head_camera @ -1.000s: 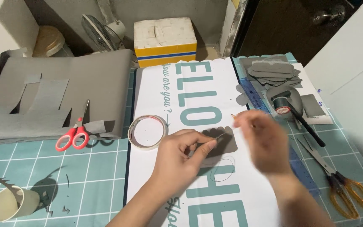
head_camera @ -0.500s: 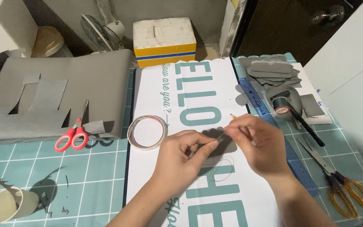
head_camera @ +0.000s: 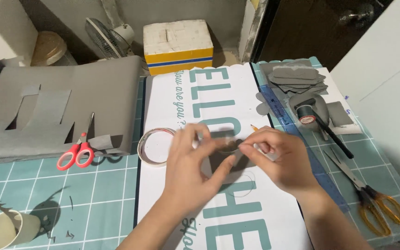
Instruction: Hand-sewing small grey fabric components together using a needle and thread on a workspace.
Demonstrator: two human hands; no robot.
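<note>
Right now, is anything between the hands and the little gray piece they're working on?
No. Both the left hand and right hand already touch the gray cutout. The tape roll sits off to the side.

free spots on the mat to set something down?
Bare green mat between the red scissors, the paper cup and the white printed sheet. That sheet's upper part is also bare. Crowded: right side, with the blue ruler, thread spool, grey cutouts and orange scissors.
</note>
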